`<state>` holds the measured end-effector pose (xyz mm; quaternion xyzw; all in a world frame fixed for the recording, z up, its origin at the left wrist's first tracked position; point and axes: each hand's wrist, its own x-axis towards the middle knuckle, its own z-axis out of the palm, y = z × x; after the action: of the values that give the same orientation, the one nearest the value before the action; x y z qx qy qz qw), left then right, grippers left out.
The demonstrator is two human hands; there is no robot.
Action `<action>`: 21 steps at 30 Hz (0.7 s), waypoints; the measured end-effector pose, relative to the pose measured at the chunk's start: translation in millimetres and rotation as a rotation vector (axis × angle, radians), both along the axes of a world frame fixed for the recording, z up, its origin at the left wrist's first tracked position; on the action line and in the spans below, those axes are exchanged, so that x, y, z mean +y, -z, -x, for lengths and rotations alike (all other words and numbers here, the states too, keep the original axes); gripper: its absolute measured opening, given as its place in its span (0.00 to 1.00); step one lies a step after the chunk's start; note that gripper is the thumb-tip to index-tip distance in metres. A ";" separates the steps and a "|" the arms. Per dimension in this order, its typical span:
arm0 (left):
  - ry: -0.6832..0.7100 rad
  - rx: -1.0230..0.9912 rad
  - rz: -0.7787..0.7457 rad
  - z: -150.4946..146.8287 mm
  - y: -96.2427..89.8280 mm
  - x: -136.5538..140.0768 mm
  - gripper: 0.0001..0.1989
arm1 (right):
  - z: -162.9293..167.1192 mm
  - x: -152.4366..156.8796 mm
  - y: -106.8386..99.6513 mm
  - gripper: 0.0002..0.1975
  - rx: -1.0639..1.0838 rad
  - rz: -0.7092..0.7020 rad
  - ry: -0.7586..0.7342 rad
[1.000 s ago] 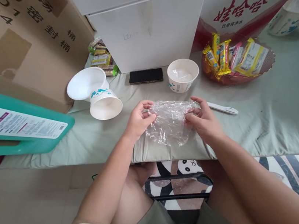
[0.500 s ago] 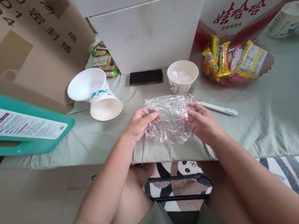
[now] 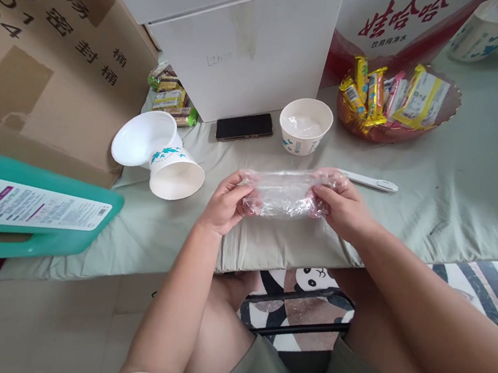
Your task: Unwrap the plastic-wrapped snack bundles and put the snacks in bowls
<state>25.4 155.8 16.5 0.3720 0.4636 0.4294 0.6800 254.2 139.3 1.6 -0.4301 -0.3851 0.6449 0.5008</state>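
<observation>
- A pale green cloth (image 3: 483,201) covers the wide surface, and it has many wrinkles.
- A large cardboard box (image 3: 77,119) stands at the left; a white box (image 3: 270,66) stands at the back.
- The teal container (image 3: 87,213) is at the left, near the front edge.
- A reddish bowl (image 3: 404,134), at the back right, contains wrapped snacks (image 3: 375,96).
- The clear plastic film (image 3: 281,202) is stretched between both hands, in front of the small paper bowl (image 3: 301,146).
- The right hand (image 3: 350,210) grips the film's right end, thumb on top; some fingers show through it, but I cannot tell if they are inside or behind.
- The left hand (image 3: 225,205) pinches the left end between thumb and bent fingers.
- A black phone (image 3: 245,127) lies just beside the paper bowl.
- A slim white tool (image 3: 372,182) lies beyond the right hand.
</observation>
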 end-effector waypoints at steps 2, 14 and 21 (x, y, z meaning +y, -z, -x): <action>-0.005 -0.026 -0.003 0.7 0.0 1.7 0.12 | 0.0 1.2 -1.6 0.09 0.048 0.024 0.027; -0.035 0.152 -0.211 -2.9 11.5 3.8 0.16 | -0.5 4.1 5.0 0.29 -0.038 0.072 0.126; -0.181 0.356 -0.371 -11.1 19.7 5.3 0.17 | 6.7 -1.0 1.8 0.16 -0.166 0.010 -0.079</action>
<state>36.5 161.1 -3.2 0.5169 0.5206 0.4937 0.4669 247.6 138.3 -0.2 -0.4692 -0.4387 0.6280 0.4393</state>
